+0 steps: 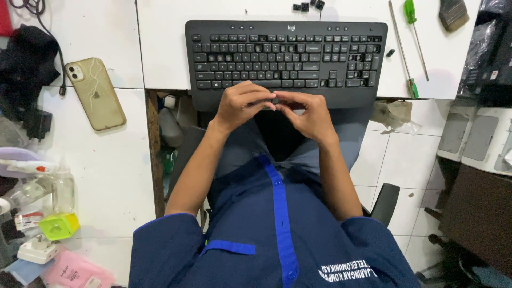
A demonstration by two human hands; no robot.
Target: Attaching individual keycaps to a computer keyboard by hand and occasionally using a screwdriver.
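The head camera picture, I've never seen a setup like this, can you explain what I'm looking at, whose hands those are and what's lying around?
There is one picture, from a camera worn on a person's head, looking down. The left hand and right hand are that person's own, fingertips pinched together over something too small to identify, just in front of a black keyboard on a white table. Some keys look missing; loose black keycaps lie behind it. Two green-handled screwdrivers and a brush lie to the right, a phone with a cracked back to the left.

Both forearms forward, left hand (241,105) and right hand (308,114) fingertip to fingertip, seemingly pinching.
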